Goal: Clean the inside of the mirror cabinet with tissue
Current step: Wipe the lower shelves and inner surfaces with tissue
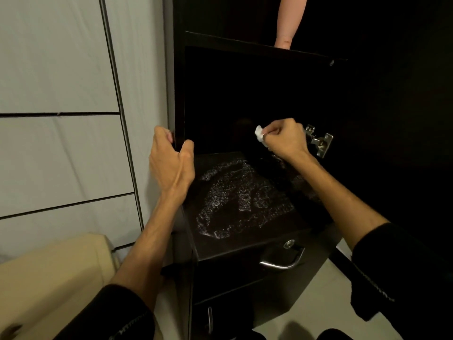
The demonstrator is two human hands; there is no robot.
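My dark sleeves (117, 312) fill the bottom corners of the view, nearest the camera, with both bare forearms reaching up from them into the dark cabinet (245, 94). The tissue (259, 136), a small crumpled white wad, sits inside the open compartment, pinched in my right hand (284, 139); the fingers are curled shut on it, with only its left end showing past the knuckles. I hold it low against the back of the compartment, just above the shelf (245, 200), so that the wad and not my skin meets the surface. Whether it touches the back panel I cannot tell, as the interior is too dark. The shelf carries a broad glistening patch (235, 197), probably wet or soapy, which I judge has not yet been wiped dry. My left hand (171, 160) is clamped on the front edge of the cabinet's left side panel, thumb inside and fingers outside, apparently to steady myself while I reach in. To the right of my right hand, a metal hinge (318, 141) is fixed to the inner wall. Below the shelf is a drawer front with a curved metal handle (282, 262) and a lock. Beyond lie the tiled wall (61, 94) at left and another person's forearm (290, 20) at the top.
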